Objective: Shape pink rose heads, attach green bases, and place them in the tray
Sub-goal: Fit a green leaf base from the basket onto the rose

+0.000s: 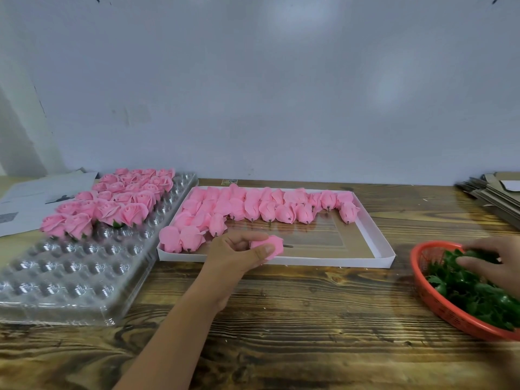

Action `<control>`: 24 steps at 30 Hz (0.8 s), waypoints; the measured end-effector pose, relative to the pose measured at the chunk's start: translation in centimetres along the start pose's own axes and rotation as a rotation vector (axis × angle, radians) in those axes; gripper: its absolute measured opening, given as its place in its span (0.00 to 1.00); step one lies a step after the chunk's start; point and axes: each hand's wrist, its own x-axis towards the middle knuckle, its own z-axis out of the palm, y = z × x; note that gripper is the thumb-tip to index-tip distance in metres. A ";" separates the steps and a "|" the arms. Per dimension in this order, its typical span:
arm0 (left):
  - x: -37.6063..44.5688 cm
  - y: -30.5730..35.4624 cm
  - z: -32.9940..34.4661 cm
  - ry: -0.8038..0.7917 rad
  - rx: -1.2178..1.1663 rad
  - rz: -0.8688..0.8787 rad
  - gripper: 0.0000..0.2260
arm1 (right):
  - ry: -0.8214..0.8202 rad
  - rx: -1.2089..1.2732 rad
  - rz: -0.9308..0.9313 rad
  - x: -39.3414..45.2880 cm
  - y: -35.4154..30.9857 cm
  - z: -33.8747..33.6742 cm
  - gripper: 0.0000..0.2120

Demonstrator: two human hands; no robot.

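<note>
My left hand (239,254) grips a pink rose bud (274,244) over the front edge of the white box (385,243); its thin stem pin points right. Several more unshaped pink buds (253,206) lie in rows in that box. My right hand (489,261) reaches into the orange basket (416,266), its fingers down among the green bases (464,288); whether it holds one is hidden. Finished open pink roses (118,201) fill the far part of the clear plastic tray (70,277) on the left.
The wooden table (295,319) stretches across the front. Papers (33,198) lie at the back left behind the tray. A stack of flat cardboard (495,195) sits at the back right. A plain wall stands close behind the table.
</note>
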 end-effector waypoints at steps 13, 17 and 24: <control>-0.1 0.2 0.0 -0.018 0.008 0.006 0.17 | 0.052 -0.105 -0.012 1.1 3.5 1.6 0.28; 0.0 0.1 0.0 -0.011 0.008 0.002 0.18 | 0.141 -0.027 -0.078 1.2 2.7 1.3 0.20; 0.1 0.0 0.0 -0.013 -0.028 -0.002 0.17 | 0.130 0.487 -0.037 -4.0 -15.1 -3.8 0.17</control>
